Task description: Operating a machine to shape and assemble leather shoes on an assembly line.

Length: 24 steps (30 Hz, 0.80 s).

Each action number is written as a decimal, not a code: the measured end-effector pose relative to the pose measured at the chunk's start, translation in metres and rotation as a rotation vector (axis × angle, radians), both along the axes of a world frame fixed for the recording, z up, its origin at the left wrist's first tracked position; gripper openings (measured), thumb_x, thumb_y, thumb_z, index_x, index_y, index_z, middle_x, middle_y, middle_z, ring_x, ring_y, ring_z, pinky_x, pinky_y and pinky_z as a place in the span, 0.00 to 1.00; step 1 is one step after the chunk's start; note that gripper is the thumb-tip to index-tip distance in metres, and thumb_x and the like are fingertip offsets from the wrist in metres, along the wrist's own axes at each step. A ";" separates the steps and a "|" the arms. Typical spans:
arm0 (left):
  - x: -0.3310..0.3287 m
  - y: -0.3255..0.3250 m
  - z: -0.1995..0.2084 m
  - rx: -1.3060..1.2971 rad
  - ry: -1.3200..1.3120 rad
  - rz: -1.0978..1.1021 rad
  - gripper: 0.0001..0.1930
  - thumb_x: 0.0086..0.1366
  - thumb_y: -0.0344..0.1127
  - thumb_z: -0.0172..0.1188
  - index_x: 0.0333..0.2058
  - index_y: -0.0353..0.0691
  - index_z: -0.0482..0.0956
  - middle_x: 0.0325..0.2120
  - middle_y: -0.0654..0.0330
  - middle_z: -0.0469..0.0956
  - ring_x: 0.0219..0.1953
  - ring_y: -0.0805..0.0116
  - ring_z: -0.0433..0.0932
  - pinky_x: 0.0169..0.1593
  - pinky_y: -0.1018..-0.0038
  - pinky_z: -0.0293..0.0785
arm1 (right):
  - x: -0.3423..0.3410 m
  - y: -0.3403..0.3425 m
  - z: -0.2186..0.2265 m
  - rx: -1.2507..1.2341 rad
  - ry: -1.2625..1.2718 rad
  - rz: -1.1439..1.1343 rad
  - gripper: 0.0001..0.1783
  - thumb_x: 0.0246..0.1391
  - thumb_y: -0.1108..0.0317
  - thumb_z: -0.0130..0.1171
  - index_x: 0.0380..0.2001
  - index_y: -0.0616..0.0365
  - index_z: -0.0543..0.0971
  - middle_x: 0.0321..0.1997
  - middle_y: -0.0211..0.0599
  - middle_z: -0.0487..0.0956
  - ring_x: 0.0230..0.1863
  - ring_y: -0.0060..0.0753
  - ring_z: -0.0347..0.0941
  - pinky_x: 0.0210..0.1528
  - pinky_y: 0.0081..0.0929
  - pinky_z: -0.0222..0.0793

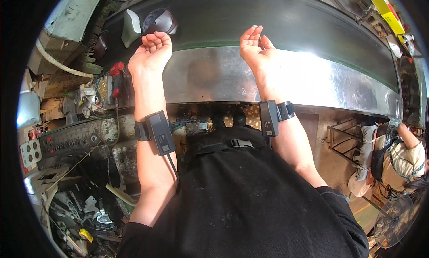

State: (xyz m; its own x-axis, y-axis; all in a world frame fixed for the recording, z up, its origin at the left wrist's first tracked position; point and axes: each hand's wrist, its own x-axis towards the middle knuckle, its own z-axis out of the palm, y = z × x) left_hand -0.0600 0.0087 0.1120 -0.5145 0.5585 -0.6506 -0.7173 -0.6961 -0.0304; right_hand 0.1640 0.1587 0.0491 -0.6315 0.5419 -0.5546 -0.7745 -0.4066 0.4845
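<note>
My left hand (152,52) is turned palm up over the near edge of a dark green belt (210,26), its fingers loosely curled and nothing visible in them. Just beyond its fingertips lies a dark maroon piece (165,22), shaped like a shoe upper with a grey inside. A pale green-white curved piece (130,29) stands to its left. My right hand (255,48) hovers farther right over the belt's edge, thumb apart from half-bent fingers, with nothing seen in it. A black strapped box sits on each forearm.
A shiny metal ledge (201,75) runs along the belt's near side. At the left are red knobs (117,69), hanging cables and a control panel (67,142). Another maroon piece (101,44) lies at the belt's left end. A person (402,160) is at the right, near a fan (393,222).
</note>
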 end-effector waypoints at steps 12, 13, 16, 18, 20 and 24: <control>0.001 0.001 0.005 -0.045 -0.025 0.017 0.15 0.74 0.32 0.41 0.27 0.40 0.73 0.21 0.60 0.74 0.26 0.66 0.75 0.41 0.59 0.74 | 0.001 0.001 0.002 -0.015 -0.011 0.003 0.14 0.73 0.65 0.42 0.47 0.62 0.75 0.45 0.40 0.82 0.43 0.34 0.81 0.53 0.41 0.79; 0.001 0.000 0.004 -0.039 -0.023 0.018 0.15 0.74 0.32 0.41 0.27 0.40 0.73 0.21 0.60 0.74 0.26 0.66 0.75 0.41 0.59 0.74 | 0.001 0.001 0.001 -0.012 -0.002 0.008 0.14 0.73 0.65 0.42 0.47 0.62 0.75 0.45 0.40 0.82 0.43 0.34 0.81 0.53 0.40 0.79; 0.002 -0.002 -0.001 -0.002 0.005 0.008 0.13 0.75 0.33 0.40 0.32 0.40 0.73 0.24 0.61 0.75 0.28 0.67 0.75 0.41 0.59 0.76 | 0.001 -0.001 0.000 0.004 -0.007 0.011 0.14 0.73 0.65 0.43 0.47 0.63 0.75 0.45 0.40 0.82 0.43 0.34 0.81 0.53 0.40 0.79; 0.002 -0.004 -0.001 0.001 0.005 0.008 0.13 0.75 0.33 0.40 0.32 0.40 0.73 0.24 0.61 0.75 0.28 0.67 0.75 0.41 0.59 0.76 | 0.002 -0.002 0.000 0.001 0.001 0.007 0.14 0.73 0.65 0.43 0.47 0.64 0.75 0.44 0.40 0.82 0.43 0.34 0.81 0.53 0.40 0.79; 0.002 -0.005 -0.001 0.004 0.005 0.009 0.13 0.75 0.33 0.40 0.32 0.39 0.73 0.24 0.61 0.75 0.28 0.66 0.76 0.41 0.59 0.76 | 0.001 -0.003 0.000 -0.003 0.009 0.005 0.14 0.73 0.65 0.44 0.47 0.64 0.75 0.44 0.40 0.82 0.43 0.34 0.81 0.53 0.39 0.79; 0.002 -0.005 -0.001 -0.001 -0.004 0.010 0.13 0.75 0.33 0.41 0.32 0.39 0.73 0.24 0.61 0.75 0.28 0.66 0.76 0.41 0.59 0.77 | 0.001 -0.003 0.001 0.009 0.003 0.010 0.15 0.73 0.64 0.43 0.48 0.64 0.75 0.44 0.40 0.82 0.42 0.33 0.80 0.53 0.39 0.79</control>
